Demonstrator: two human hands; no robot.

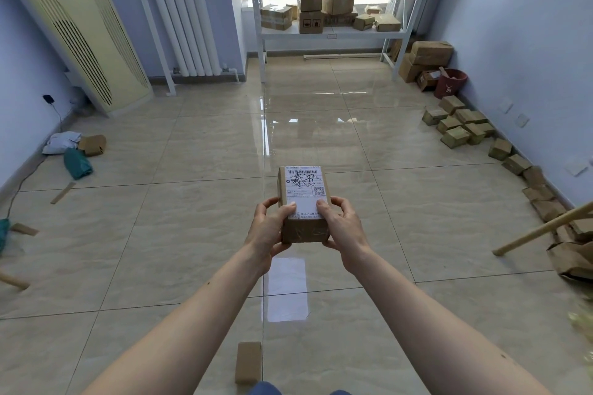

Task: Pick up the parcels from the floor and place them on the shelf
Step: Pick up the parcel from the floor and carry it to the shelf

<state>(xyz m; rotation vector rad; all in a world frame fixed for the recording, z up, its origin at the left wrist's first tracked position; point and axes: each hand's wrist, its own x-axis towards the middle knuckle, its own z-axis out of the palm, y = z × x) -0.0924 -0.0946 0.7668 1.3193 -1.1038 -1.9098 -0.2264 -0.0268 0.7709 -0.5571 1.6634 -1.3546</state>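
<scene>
Parcel: small brown cardboard box [304, 202], white printed shipping label with barcode, QR code and handwritten black marks on top; held above the glossy beige tiled floor [192, 234].
Left hand [269, 231]: clasping the box's left side, thumb on label.
Right hand [342, 228]: clasping the right side likewise.
Shelf: white metal rack [330, 33] at 12 o'clock, carrying cardboard boxes.

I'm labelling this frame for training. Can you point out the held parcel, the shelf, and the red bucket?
Held parcel [303, 184]: head view, on its white shipping label.
Shelf [332, 33]: head view, on the front edge of its loaded board.
Red bucket [449, 86]: head view, on its outer wall.
</scene>
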